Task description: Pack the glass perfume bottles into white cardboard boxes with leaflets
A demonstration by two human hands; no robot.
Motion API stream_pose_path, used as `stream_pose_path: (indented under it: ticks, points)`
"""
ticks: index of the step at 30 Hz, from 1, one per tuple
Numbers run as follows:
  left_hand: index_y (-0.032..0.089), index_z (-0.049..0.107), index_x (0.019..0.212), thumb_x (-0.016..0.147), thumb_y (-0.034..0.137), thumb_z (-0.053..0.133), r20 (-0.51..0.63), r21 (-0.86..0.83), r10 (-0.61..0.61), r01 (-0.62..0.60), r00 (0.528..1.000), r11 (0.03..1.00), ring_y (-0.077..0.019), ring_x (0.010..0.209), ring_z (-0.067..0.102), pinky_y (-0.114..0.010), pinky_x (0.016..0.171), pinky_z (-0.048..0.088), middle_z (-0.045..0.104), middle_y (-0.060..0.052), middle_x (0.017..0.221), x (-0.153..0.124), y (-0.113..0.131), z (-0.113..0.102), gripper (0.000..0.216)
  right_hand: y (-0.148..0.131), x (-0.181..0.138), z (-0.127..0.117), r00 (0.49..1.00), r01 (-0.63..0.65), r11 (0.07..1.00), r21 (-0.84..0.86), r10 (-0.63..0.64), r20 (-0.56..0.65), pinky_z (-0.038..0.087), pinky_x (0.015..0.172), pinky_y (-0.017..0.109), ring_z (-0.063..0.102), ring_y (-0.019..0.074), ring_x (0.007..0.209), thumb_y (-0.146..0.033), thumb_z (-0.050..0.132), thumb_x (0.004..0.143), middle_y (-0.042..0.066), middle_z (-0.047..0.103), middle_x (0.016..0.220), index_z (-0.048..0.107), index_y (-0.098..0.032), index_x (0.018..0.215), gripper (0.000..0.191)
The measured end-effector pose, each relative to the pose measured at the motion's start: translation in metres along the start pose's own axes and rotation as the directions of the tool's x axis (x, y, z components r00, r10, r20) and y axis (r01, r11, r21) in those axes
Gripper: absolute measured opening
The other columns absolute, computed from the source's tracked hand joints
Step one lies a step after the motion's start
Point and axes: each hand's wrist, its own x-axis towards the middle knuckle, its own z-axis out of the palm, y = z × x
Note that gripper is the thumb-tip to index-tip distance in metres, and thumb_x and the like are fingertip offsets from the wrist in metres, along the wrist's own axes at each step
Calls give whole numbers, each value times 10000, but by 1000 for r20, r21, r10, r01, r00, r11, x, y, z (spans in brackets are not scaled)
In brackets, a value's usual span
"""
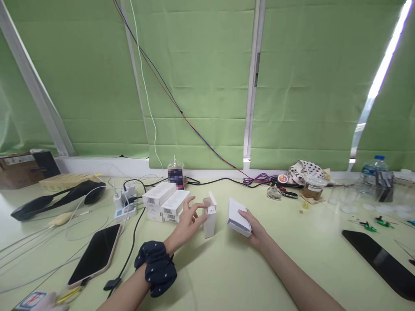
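My left hand (188,220), with a dark dotted scrunchie (157,268) on its wrist, has its thumb and index finger at the left edge of a narrow white carton (210,223). That carton stands upright on the table with its top flaps open; its inside is hidden from me. To the right, my right hand (254,226) grips a flat white box (238,217) by its right side, tilted above the table. Left of the upright carton, several white boxes (166,201) with printed labels lie stacked.
A power strip (126,211) with plugs and cables and a phone (96,254) are on the left. A drink cup (176,172) stands behind the boxes. At right are a lidded tub (314,188), a water bottle (374,170) and a long black object (378,261). Green blinds (201,77) hang behind.
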Motion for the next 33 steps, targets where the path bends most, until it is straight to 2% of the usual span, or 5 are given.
stream_pose_path:
  ticks: [5, 13, 21, 28, 33]
  points:
    - [239, 625, 936, 944, 350, 324, -2, 8, 60, -60, 998, 998, -276, 1337, 301, -481, 1099, 269, 379, -54, 1385, 10, -7, 2, 321, 1, 1, 0, 999, -5, 999, 33, 6, -39, 463, 378, 189, 627, 118, 494, -310, 706, 735, -61, 659, 655, 506, -238, 954, 306]
    - [227, 571, 1028, 825, 361, 556, -38, 38, 67, -65, 997, 997, -218, 1002, 556, -330, 814, 475, 552, -47, 1047, 10, 0, 9, 244, 1, 2, 1, 993, 66, 995, 76, -59, -101, 487, 436, 178, 641, 112, 537, -267, 740, 691, -30, 692, 694, 552, -194, 940, 320]
    - [202, 543, 946, 783, 469, 610, -78, 113, 44, -35, 996, 993, -171, 705, 536, -306, 652, 439, 603, -22, 910, 0, 20, 15, 320, -21, -17, 9, 972, 207, 965, 164, -184, -145, 230, 259, 105, 388, 25, 314, -330, 810, 611, -108, 577, 539, 548, -225, 940, 434]
    - [203, 563, 918, 891, 355, 458, -47, -4, 123, -123, 991, 992, -191, 751, 563, -301, 615, 458, 594, -42, 898, -9, 29, 24, 187, -36, -70, 58, 936, 351, 919, 179, -341, -85, 494, 488, 161, 636, 104, 663, -331, 816, 623, -43, 678, 874, 483, -259, 1029, 530]
    - [198, 649, 1000, 866, 345, 516, 59, -309, 131, -106, 990, 945, -232, 849, 632, -372, 778, 517, 691, -72, 940, -11, 39, 25, 240, -24, -80, 99, 911, 406, 913, -24, -403, 84, 314, 341, 147, 505, 72, 468, -391, 756, 701, -78, 595, 729, 405, -278, 1019, 487]
